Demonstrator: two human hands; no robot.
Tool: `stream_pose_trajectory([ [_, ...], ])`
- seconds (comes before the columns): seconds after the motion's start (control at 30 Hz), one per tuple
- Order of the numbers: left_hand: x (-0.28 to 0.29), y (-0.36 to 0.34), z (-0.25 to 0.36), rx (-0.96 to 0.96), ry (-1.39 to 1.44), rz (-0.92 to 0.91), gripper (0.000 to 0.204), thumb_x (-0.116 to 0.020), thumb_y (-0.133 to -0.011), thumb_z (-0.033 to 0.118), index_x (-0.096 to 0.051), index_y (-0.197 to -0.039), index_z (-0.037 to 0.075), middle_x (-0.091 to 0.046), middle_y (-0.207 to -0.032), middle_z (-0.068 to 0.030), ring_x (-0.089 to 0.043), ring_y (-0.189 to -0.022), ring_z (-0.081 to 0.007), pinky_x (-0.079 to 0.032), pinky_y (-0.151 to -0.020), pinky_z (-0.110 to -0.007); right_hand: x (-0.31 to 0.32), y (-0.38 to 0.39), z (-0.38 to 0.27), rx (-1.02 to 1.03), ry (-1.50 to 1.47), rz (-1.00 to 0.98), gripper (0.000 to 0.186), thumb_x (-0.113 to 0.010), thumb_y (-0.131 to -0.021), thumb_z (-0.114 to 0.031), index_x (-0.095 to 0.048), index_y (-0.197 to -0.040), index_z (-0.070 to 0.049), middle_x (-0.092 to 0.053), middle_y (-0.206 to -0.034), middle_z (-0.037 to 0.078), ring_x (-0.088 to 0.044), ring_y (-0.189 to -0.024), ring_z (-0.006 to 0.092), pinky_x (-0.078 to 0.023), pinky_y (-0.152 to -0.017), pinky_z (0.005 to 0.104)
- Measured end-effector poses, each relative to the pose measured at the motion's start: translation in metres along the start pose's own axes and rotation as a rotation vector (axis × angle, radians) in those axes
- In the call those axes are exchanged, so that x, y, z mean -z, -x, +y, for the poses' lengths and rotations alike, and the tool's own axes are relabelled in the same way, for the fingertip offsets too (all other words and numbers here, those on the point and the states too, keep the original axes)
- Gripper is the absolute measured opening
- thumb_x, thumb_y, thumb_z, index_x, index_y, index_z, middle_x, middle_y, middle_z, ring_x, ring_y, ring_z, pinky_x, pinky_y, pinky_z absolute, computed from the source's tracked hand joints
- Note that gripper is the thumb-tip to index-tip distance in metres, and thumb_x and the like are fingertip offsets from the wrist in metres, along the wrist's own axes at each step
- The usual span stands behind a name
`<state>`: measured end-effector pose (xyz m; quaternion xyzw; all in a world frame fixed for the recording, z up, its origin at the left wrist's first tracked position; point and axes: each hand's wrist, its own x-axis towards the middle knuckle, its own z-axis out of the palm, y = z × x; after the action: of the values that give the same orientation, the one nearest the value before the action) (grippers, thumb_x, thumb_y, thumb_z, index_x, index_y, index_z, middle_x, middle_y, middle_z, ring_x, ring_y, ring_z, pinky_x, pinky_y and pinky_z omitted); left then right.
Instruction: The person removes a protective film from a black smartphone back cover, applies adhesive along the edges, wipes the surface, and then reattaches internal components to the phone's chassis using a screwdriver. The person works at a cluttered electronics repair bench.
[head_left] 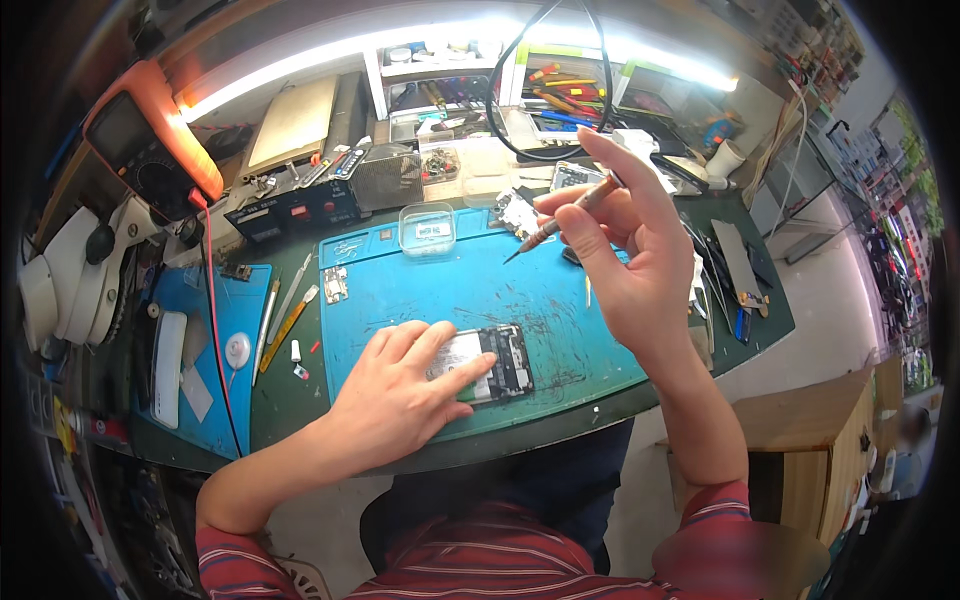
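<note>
A smartphone with its back cover off [512,350] lies on the blue work mat [580,340], its inner parts facing up. My left hand [395,385] rests over its left part with fingers stretched out, the index fingertip touching the inside. The palm hides the phone's left end. Raised above the mat to the right, my right hand [620,240] is closed around a thin screwdriver [560,227]. The screwdriver tilts with its dark tip down to the left, well apart from the phone.
A clear plastic box [427,230] stands on the mat's far edge. Knives and pens [287,325] lie left of the mat; tweezers and tools [715,285] lie right. An orange multimeter [150,140] stands far left, its red cable [212,300] running forward. A black cable loop [487,95] hangs overhead.
</note>
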<state>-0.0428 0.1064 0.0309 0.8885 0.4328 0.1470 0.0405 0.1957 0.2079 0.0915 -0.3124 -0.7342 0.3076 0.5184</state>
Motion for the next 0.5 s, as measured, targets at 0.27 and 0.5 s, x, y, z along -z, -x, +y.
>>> stream_pose_trajectory([
  [0.27, 0.003, 0.014, 0.004, 0.029, -0.009, -0.038, 0.071, -0.087, -0.075, 0.031, -0.064, -0.142, 0.027, -0.055, -0.137, -0.0137, -0.056, -0.120, -0.0341, -0.047, -0.101, -0.049, -0.023, -0.031, 0.017, 0.068, -0.007, -0.006, 0.051, -0.068, -0.103, -0.010, -0.050, -0.151, -0.005, -0.078, -0.102, 0.012, -0.076, -0.096, 0.0161, -0.057, -0.083, 0.0267],
  [0.5, 0.022, 0.027, -0.014, 0.167, -0.081, -0.083, 0.070, -0.088, -0.073, 0.022, -0.066, -0.140, 0.022, -0.054, -0.139, -0.0163, -0.055, -0.122, -0.0366, -0.046, -0.102, -0.048, -0.016, -0.029, 0.042, 0.012, -0.008, 0.019, 0.050, -0.066, -0.104, -0.010, -0.050, -0.151, -0.004, -0.078, -0.103, 0.012, -0.075, -0.096, 0.0146, -0.056, -0.083, 0.0264],
])
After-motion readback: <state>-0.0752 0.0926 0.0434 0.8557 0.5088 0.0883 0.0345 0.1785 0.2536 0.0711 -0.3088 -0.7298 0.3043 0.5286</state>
